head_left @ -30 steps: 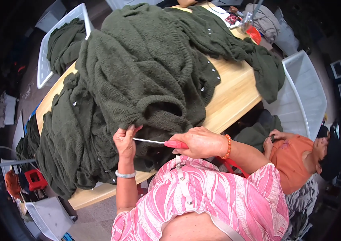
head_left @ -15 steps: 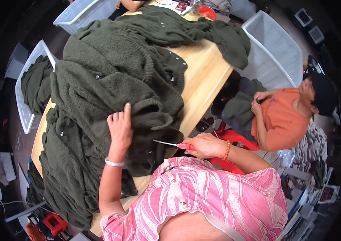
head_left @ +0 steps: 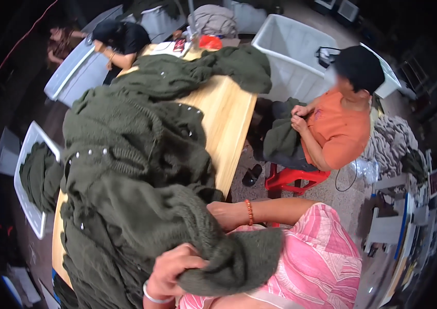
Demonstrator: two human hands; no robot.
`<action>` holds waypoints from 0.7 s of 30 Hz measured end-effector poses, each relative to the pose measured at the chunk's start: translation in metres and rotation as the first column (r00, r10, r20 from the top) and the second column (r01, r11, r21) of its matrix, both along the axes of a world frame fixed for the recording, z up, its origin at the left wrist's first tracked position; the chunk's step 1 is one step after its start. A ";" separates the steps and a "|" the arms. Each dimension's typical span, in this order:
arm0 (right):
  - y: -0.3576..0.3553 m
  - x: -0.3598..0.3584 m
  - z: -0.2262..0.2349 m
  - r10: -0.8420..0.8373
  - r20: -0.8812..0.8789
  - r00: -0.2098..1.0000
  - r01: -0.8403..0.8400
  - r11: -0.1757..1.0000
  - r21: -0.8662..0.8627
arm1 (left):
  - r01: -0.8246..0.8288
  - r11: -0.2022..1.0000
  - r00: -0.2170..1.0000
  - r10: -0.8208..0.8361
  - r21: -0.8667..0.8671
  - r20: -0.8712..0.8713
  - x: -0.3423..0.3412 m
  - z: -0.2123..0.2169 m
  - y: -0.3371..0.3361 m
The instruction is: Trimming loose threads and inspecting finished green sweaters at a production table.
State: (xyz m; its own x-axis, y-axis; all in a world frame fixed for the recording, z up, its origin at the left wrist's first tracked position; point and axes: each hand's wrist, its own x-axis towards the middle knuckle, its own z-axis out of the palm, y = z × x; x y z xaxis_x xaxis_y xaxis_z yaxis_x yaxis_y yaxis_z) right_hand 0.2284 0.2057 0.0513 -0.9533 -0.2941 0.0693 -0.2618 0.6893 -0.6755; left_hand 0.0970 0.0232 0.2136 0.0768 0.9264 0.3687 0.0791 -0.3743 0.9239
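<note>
Head view shows the left hand [head_left: 173,268] closed on the dark green knitted garment [head_left: 177,226], pulling it from the table [head_left: 228,123] onto the lap; right hand [head_left: 223,213] fingers are hidden under it.

Co-workers and bins sitting around a wooden table

A person in an orange shirt [head_left: 339,129] is sitting at three o'clock on a red stool [head_left: 291,177], holding a dark green garment [head_left: 280,139]. A large white bin [head_left: 293,51] is standing at one o'clock. A person in a black top [head_left: 120,38] is leaning over a grey bin [head_left: 72,72] at eleven o'clock. A white tray [head_left: 28,206] holding green knitwear is lying at nine o'clock beside the wooden table [head_left: 226,123].
</note>
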 end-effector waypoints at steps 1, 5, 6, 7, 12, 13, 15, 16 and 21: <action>0.002 -0.003 -0.004 -0.053 -0.018 0.998 0.054 0.997 0.052 | -0.009 1.000 0.993 0.009 0.008 -0.115 0.006 0.002 0.003; 0.029 -0.012 0.010 -0.339 0.058 0.939 0.343 0.937 -0.071 | -0.057 0.997 0.935 0.074 0.060 -0.348 0.013 -0.003 0.014; 0.041 -0.009 0.045 -0.350 0.065 0.935 0.355 0.931 -0.087 | -0.107 0.988 0.905 0.144 0.113 -0.401 0.011 -0.004 0.017; 0.057 -0.004 0.054 -0.388 0.052 0.920 0.390 0.920 -0.029 | -0.101 0.992 0.906 0.125 0.082 -0.403 0.010 -0.003 0.024; 0.146 -0.001 0.085 -0.543 -0.477 0.691 0.579 0.811 -0.083 | -0.112 0.961 0.828 0.232 0.254 -0.511 0.000 -0.019 0.100; 0.177 0.004 0.078 -0.568 -0.519 0.639 0.639 0.767 -0.053 | -0.090 0.958 0.828 0.224 0.273 -0.514 -0.002 -0.021 0.126; 0.236 -0.006 0.086 -0.501 -0.685 0.529 0.737 0.671 0.079 | -0.075 0.944 0.781 0.256 0.322 -0.570 -0.016 -0.026 0.174; 0.264 -0.019 0.103 -0.396 -0.790 0.468 0.786 0.595 0.167 | -0.097 0.924 0.744 0.314 0.369 -0.590 -0.025 -0.030 0.199; 0.418 -0.017 0.203 -0.381 -0.870 0.313 0.906 0.395 0.153 | -0.194 0.811 0.776 0.470 0.551 -0.419 -0.038 -0.006 0.357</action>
State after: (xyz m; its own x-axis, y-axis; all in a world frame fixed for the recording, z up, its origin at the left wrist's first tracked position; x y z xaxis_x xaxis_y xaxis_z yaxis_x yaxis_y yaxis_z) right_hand 0.2117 0.6237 0.2541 -0.5449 0.1892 0.8169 0.3501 0.9366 0.0166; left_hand 0.0593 0.3804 0.2075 0.1013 0.6598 0.7445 0.6880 -0.5870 0.4267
